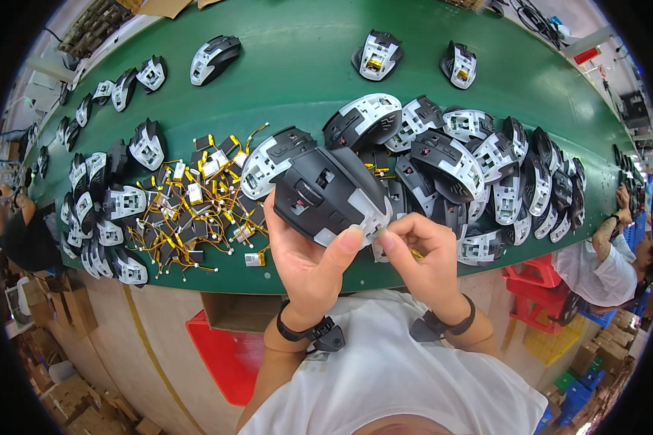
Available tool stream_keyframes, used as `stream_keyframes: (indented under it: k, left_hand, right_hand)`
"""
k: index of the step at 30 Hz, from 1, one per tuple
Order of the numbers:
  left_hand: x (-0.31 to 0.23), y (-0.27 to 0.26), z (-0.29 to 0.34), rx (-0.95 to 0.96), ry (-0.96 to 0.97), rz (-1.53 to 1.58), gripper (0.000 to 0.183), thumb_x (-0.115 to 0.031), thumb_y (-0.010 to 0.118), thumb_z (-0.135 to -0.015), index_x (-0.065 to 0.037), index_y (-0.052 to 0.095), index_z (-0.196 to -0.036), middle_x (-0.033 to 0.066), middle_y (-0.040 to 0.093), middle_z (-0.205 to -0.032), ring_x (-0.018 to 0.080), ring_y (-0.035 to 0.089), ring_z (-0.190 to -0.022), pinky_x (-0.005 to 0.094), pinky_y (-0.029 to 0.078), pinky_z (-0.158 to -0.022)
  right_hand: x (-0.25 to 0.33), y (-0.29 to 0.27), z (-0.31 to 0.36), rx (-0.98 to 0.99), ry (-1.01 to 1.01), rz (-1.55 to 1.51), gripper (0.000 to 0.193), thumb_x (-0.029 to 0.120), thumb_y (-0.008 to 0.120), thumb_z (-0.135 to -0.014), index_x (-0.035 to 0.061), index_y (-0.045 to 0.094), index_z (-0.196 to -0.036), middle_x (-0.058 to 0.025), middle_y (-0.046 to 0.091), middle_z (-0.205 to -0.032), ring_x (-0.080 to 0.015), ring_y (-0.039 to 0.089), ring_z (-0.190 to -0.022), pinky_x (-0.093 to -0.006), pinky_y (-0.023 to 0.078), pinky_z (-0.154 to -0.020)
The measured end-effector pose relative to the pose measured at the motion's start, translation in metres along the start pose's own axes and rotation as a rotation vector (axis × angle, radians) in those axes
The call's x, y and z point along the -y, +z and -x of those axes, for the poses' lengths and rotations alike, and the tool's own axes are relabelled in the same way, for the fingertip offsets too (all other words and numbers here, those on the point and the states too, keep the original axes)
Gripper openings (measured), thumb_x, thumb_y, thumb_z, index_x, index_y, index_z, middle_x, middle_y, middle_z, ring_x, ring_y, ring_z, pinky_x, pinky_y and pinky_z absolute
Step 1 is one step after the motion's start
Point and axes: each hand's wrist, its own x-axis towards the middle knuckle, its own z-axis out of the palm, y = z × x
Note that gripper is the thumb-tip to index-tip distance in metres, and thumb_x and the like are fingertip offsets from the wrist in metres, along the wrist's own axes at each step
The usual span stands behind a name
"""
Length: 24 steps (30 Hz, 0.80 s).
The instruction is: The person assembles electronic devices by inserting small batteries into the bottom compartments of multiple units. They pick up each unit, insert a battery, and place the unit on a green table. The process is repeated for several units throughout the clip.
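A black computer mouse [331,192] with white shell parts is held up over the bench, its top side showing. My left hand [301,272] is closed around its left and near side, with the thumb on the near white end. At that same end, the fingertips of my right hand [429,261] are pinched together. What they pinch is too small to make out; a bit of yellow shows below them. Left of the held mouse lies a heap of small dark battery packs [194,192] with yellow tape and thin wires. Another mouse [265,165] sits just behind it.
A large heap of similar mice [497,156] covers the bench's right side; a smaller group [98,206] lies left. More mice stand along the far part of the green bench [297,65]. A red bin [228,355] is below the near edge. People sit at both ends.
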Motion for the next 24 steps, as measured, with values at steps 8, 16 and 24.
stream_keyframes:
  k: [8,16,24]
  left_hand:
    - [0.0004,-0.0015,-0.0014,-0.008,0.024,-0.036,0.073,-0.001,0.075,-0.082,-0.003,0.029,-0.138,0.0106,0.050,-0.125,0.0184,0.055,-0.112,0.0351,0.046,-0.097]
    - [0.0020,-0.0028,0.0033,-0.005,0.063,-0.087,0.080,0.001,0.075,-0.080,-0.002,0.024,-0.142,0.0137,0.049,-0.127,0.0207,0.056,-0.114,0.0355,0.049,-0.096]
    - [0.0034,-0.0036,0.0070,0.037,0.094,-0.097,0.082,0.002,0.075,-0.079,-0.001,0.022,-0.142,0.0151,0.047,-0.129,0.0221,0.056,-0.115,0.0368,0.049,-0.097]
  right_hand:
    - [-0.0075,0.0045,0.0008,-0.040,0.045,-0.112,0.010,0.008,0.064,-0.094,-0.0003,0.059,-0.090,0.0038,0.058,-0.075,0.0021,0.040,-0.063,-0.0162,0.029,-0.054]
    - [-0.0011,0.0068,0.0013,-0.031,0.026,-0.161,0.009,0.005,0.065,-0.092,0.0008,0.058,-0.087,0.0053,0.056,-0.072,0.0021,0.039,-0.061,-0.0168,0.029,-0.054]
    - [-0.0018,0.0087,-0.0003,-0.048,-0.018,-0.098,0.011,0.001,0.065,-0.089,0.0011,0.057,-0.082,0.0072,0.051,-0.065,0.0018,0.034,-0.057,-0.0181,0.027,-0.050]
